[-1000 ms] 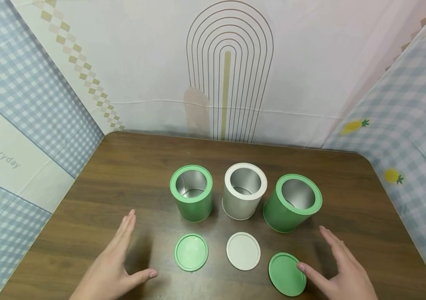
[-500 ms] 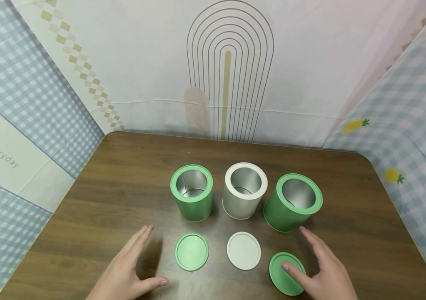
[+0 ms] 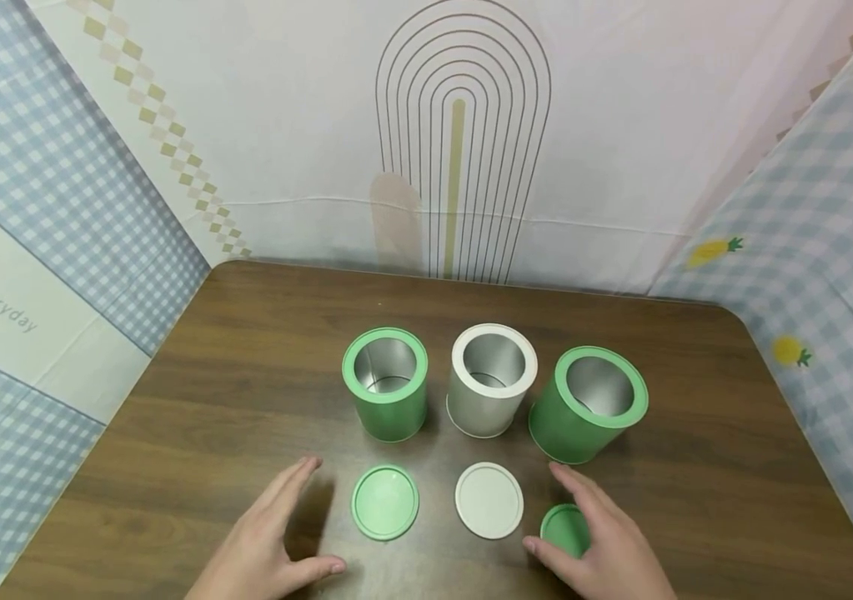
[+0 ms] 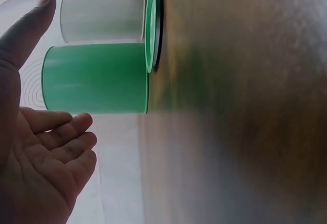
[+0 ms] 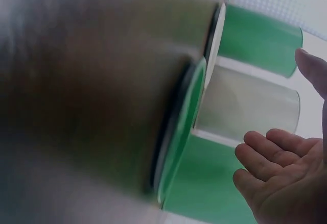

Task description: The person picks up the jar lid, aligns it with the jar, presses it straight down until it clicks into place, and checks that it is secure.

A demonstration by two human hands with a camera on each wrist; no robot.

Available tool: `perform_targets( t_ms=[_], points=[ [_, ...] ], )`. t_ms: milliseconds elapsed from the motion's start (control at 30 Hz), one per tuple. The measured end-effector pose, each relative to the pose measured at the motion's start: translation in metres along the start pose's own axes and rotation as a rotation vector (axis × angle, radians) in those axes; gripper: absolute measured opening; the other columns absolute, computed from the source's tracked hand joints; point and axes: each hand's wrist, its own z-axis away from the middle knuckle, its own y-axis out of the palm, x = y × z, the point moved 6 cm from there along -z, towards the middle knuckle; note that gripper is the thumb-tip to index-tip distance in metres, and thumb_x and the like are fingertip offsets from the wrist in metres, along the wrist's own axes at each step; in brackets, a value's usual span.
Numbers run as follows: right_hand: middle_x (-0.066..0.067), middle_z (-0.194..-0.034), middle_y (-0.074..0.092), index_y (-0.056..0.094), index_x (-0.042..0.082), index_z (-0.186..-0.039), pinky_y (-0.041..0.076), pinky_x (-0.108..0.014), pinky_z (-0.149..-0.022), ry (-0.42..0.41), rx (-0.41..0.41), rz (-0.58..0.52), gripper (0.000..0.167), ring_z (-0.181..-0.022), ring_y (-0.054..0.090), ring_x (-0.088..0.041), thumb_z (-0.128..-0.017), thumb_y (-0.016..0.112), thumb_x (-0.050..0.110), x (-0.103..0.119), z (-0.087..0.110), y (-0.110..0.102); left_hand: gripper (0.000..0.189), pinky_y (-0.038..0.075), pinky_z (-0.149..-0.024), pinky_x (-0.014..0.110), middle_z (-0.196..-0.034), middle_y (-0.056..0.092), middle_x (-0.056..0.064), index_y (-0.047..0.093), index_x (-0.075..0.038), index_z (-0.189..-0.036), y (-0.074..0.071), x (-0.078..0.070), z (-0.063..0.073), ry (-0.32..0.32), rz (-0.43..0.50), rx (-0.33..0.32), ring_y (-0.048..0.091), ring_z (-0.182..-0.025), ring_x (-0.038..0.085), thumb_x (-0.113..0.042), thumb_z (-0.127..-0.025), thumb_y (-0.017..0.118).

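Three cans without lids stand in a row: a green can (image 3: 390,419), a white can (image 3: 482,410) and another green can (image 3: 564,429) at the right. In front of each lies a round lid: light green (image 3: 384,502), white (image 3: 489,500) and darker green (image 3: 563,525). My left hand (image 3: 261,542), fingers relaxed and thumb apart, is left of the light green lid. Over the darker green lid hovers my right hand (image 3: 602,542), partly hiding it; in the right wrist view its palm (image 5: 291,178) holds nothing.
The brown wooden table (image 3: 246,350) has rounded far corners. A pale printed cloth (image 3: 306,125) hangs behind it, with checked cloth (image 3: 831,250) along both sides.
My right hand has moved left, from beside the darker green lid to over it. My left hand has shifted right, closer to the light green lid. Cans and lids have stayed put.
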Motion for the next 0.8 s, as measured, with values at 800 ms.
perform_targets(
  t_ms=[800],
  points=[
    [0.007,-0.122,0.066,0.066,0.010,-0.126,0.058,-0.037,-0.085,-0.067,0.104,0.006,0.068,-0.108,0.065,-0.011,-0.069,0.091,0.038,0.028,-0.011,0.026,0.102,0.057,-0.089,0.047,-0.136,0.060,0.005,0.052,-0.001,-0.141,0.027,-0.008,0.001,-0.071,0.034,0.114,0.062,-0.118,0.026,-0.060,-0.066,0.087]
  ],
)
